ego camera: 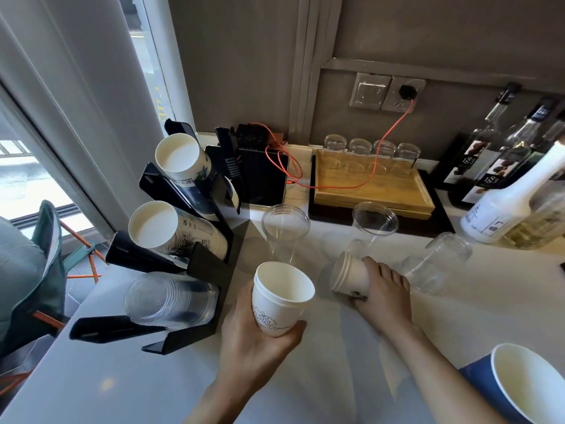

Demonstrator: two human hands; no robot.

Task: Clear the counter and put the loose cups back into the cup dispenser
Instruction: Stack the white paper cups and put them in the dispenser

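Note:
My left hand (253, 347) holds a white paper cup (279, 299) with a blue wave print upright above the white counter (336, 347). My right hand (380, 293) grips a second white paper cup (350, 275) lying on its side on the counter. The black cup dispenser (195, 264) stands at the left, with paper cup stacks (180, 160) in its upper two slots and clear plastic cups (168, 298) in the lowest. Two clear plastic cups (286, 229) stand upright behind my hands. A third clear cup (434, 264) lies on its side to the right.
A blue paper cup (532, 384) stands at the near right corner. A wooden tray (373, 188) with upturned glasses sits at the back, beside a tablet (266, 179) on an orange cable. Bottles (507, 194) crowd the right. A window lies left.

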